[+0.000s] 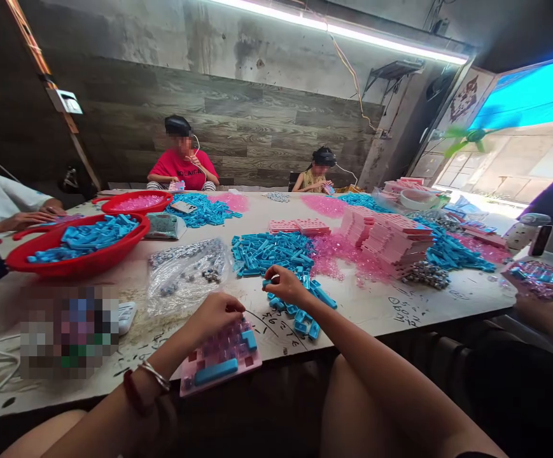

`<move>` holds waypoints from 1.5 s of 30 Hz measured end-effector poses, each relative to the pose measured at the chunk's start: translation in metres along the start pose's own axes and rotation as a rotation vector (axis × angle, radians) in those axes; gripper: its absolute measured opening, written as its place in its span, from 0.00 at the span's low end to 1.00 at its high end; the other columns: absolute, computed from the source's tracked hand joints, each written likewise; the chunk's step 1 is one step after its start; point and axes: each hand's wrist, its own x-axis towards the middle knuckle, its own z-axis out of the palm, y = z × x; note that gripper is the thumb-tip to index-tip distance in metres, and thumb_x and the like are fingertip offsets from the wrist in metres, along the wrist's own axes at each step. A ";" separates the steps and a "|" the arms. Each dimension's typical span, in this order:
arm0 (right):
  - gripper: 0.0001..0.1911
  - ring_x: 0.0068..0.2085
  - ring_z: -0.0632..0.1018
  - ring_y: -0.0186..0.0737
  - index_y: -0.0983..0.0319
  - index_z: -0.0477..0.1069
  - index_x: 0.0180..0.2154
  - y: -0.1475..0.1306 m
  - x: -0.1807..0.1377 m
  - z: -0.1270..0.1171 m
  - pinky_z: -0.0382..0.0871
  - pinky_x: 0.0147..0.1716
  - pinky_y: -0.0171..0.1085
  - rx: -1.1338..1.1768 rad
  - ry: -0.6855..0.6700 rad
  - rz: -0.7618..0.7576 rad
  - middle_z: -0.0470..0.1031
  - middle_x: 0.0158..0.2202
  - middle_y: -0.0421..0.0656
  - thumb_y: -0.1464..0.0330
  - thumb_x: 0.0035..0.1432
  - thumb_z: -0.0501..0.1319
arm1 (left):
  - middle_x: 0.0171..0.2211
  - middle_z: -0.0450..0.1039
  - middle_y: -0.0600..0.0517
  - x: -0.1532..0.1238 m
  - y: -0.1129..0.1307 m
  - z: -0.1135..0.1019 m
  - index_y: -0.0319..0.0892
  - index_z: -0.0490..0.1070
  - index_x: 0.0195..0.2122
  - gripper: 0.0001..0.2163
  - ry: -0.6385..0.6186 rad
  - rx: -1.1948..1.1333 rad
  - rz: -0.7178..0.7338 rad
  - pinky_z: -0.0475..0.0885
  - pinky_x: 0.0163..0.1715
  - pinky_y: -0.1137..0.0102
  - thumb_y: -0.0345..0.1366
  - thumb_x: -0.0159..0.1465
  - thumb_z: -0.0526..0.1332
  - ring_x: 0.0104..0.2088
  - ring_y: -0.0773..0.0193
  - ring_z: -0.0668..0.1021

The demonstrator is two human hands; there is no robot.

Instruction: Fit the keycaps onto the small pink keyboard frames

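A pink tray with square openings (pixel 252 364) lies at the near table edge, jutting slightly over it. It holds clear pink pieces, a long blue piece (pixel 216 371) along its near side and a smaller blue piece (pixel 248 340) at its right. My left hand (pixel 219 312) is closed, its bent fingers on the tray's far edge; the fingertips are partly hidden. My right hand (pixel 286 284) pinches a small blue plastic piece (pixel 266 284) above the near end of the blue heap (pixel 271 251). Loose blue pieces (pixel 302 321) lie beneath my right wrist.
Red baskets (pixel 88 264) stand left, beside a clear bag of small metallic parts (pixel 185 270). Stacked pink trays (pixel 395 242) and clear pink pieces (pixel 328 254) lie right of the blue heap. Two people sit opposite; others work at both sides. A pixelated patch covers something at the left.
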 end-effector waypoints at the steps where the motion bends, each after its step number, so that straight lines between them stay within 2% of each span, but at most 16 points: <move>1: 0.09 0.26 0.71 0.32 0.64 0.68 0.30 -0.002 -0.002 0.000 0.63 0.25 0.31 0.008 -0.017 0.006 0.71 0.29 0.39 0.72 0.41 0.61 | 0.34 0.77 0.50 -0.001 -0.001 -0.002 0.38 0.76 0.34 0.12 0.023 0.001 -0.009 0.69 0.34 0.72 0.36 0.53 0.56 0.34 0.62 0.77; 4: 0.08 0.28 0.72 0.32 0.64 0.68 0.29 -0.008 -0.009 0.002 0.64 0.26 0.30 0.063 -0.122 -0.023 0.72 0.27 0.39 0.74 0.41 0.61 | 0.36 0.76 0.48 -0.007 -0.003 -0.009 0.37 0.75 0.36 0.14 0.068 0.018 -0.027 0.69 0.35 0.71 0.39 0.54 0.57 0.35 0.61 0.76; 9: 0.06 0.32 0.75 0.34 0.64 0.71 0.28 -0.015 -0.023 0.018 0.68 0.30 0.31 0.126 -0.275 -0.159 0.75 0.29 0.41 0.75 0.42 0.61 | 0.37 0.76 0.48 -0.017 0.002 -0.008 0.39 0.75 0.37 0.13 0.066 0.056 -0.036 0.68 0.37 0.70 0.36 0.54 0.56 0.37 0.60 0.76; 16: 0.04 0.29 0.76 0.34 0.66 0.72 0.27 -0.024 -0.031 0.031 0.71 0.30 0.33 0.214 -0.277 -0.166 0.76 0.28 0.42 0.73 0.44 0.63 | 0.35 0.76 0.48 -0.020 0.011 0.001 0.40 0.75 0.37 0.12 0.075 0.101 -0.051 0.66 0.34 0.71 0.33 0.54 0.55 0.37 0.59 0.75; 20: 0.05 0.28 0.76 0.34 0.65 0.74 0.28 -0.026 -0.031 0.031 0.70 0.29 0.32 0.131 -0.288 -0.201 0.76 0.26 0.41 0.75 0.43 0.63 | 0.32 0.76 0.49 -0.019 0.010 0.003 0.40 0.76 0.33 0.11 0.067 0.100 -0.039 0.65 0.32 0.72 0.34 0.54 0.55 0.33 0.61 0.75; 27: 0.08 0.28 0.77 0.35 0.64 0.77 0.27 -0.026 -0.031 0.029 0.71 0.30 0.30 0.040 -0.301 -0.271 0.78 0.26 0.41 0.77 0.44 0.60 | 0.34 0.77 0.48 -0.016 0.005 0.007 0.40 0.76 0.36 0.12 0.076 0.101 -0.069 0.66 0.33 0.72 0.34 0.54 0.55 0.35 0.60 0.76; 35: 0.11 0.28 0.77 0.34 0.64 0.77 0.28 -0.025 -0.031 0.029 0.70 0.29 0.29 -0.047 -0.302 -0.339 0.78 0.27 0.41 0.80 0.44 0.59 | 0.30 0.77 0.49 -0.013 0.001 0.009 0.40 0.78 0.34 0.14 0.032 0.071 -0.037 0.65 0.32 0.72 0.36 0.56 0.53 0.29 0.62 0.75; 45: 0.05 0.30 0.78 0.35 0.61 0.78 0.29 -0.017 -0.029 0.027 0.69 0.29 0.29 -0.032 -0.323 -0.499 0.78 0.28 0.43 0.74 0.49 0.64 | 0.22 0.73 0.49 -0.004 -0.003 0.011 0.35 0.77 0.28 0.15 -0.041 -0.077 -0.172 0.60 0.22 0.74 0.38 0.50 0.54 0.24 0.63 0.72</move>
